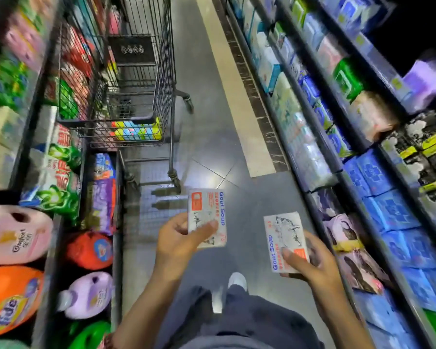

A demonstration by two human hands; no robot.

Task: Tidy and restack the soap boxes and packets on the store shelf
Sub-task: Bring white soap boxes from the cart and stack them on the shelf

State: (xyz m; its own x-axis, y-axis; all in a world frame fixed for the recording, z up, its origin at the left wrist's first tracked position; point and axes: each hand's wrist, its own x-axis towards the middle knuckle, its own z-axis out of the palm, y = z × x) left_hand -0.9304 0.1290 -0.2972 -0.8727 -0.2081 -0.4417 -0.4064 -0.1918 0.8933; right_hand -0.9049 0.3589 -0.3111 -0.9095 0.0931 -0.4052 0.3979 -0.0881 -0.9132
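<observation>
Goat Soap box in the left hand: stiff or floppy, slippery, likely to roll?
Probably stiff: the Goat Soap box keeps flat faces and straight edges under the left hand's thumb pinch. Unlikely to roll, being a flat rectangular block. Possibly a little slick, since its printed face shows some sheen.

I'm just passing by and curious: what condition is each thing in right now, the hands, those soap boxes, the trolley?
Left hand: closed around a box, held over the aisle.
White Goat Soap box in the left hand: held, off the shelf, print facing up.
Right hand: closed around a second box.
White Goat Soap box in the right hand: held, near the right shelf.
Wire shopping trolley: parked, colourful packets inside.
</observation>
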